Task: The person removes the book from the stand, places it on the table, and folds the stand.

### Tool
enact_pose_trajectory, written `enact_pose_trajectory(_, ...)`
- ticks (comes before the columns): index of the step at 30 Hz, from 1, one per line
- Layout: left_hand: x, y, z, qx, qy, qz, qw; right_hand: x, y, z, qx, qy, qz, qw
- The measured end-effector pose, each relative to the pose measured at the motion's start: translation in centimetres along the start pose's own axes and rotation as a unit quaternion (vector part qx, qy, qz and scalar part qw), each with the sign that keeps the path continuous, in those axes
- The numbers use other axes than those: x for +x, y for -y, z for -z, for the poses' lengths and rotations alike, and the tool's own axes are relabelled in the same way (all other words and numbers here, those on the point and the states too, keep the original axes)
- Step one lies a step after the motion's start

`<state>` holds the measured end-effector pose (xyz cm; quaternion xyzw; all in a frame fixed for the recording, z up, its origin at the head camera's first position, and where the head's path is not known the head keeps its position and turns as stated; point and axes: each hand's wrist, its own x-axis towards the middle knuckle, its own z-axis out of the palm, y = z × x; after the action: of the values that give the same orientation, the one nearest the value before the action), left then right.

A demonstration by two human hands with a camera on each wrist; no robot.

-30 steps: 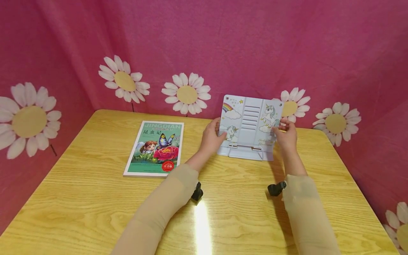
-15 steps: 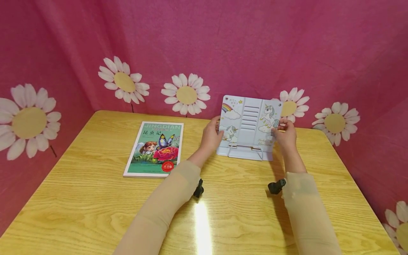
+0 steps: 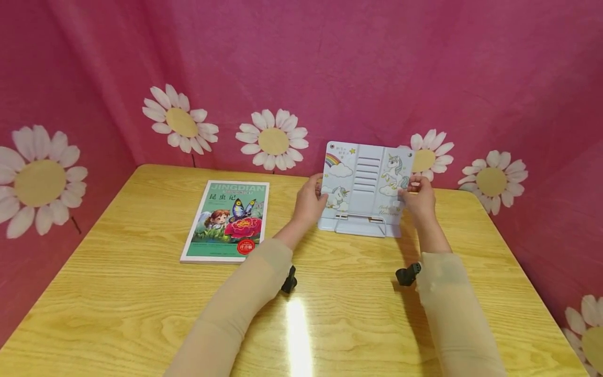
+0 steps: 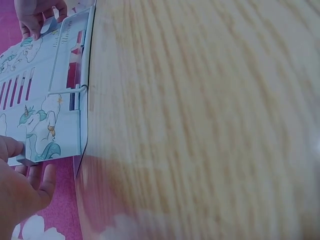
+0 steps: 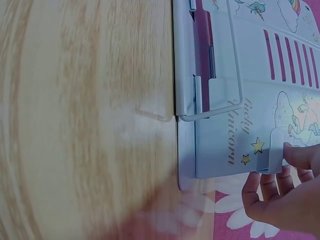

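A white metal book stand with unicorn and rainbow pictures stands on the table, its panel leaning back. A wire support juts from its lower front. My left hand holds the panel's left side edge, the thumb at a small page clip and the fingers beyond the edge. On the opposite side, my right hand pinches the edge, its thumb against another white page clip and its fingers behind. The back of the stand is hidden in the head view.
A green-covered children's book lies flat on the wooden table, left of the stand. Behind the table hangs a pink curtain with white daisies. A small black camera sits at the right wrist.
The left thumb has drawn slightly back toward the panel's side edge. The right hand keeps its place on the stand. The whole head view has shifted a little.
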<state>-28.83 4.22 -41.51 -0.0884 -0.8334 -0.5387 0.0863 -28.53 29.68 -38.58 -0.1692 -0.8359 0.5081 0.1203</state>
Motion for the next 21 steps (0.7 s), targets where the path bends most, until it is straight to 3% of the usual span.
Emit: enact_pose_trajectory(21,-1.00,-0.31,0.95,-0.019,0.008,0.011,0.9997,0.06,0.12,0.00,-0.016,0.024,0.016,0.999)
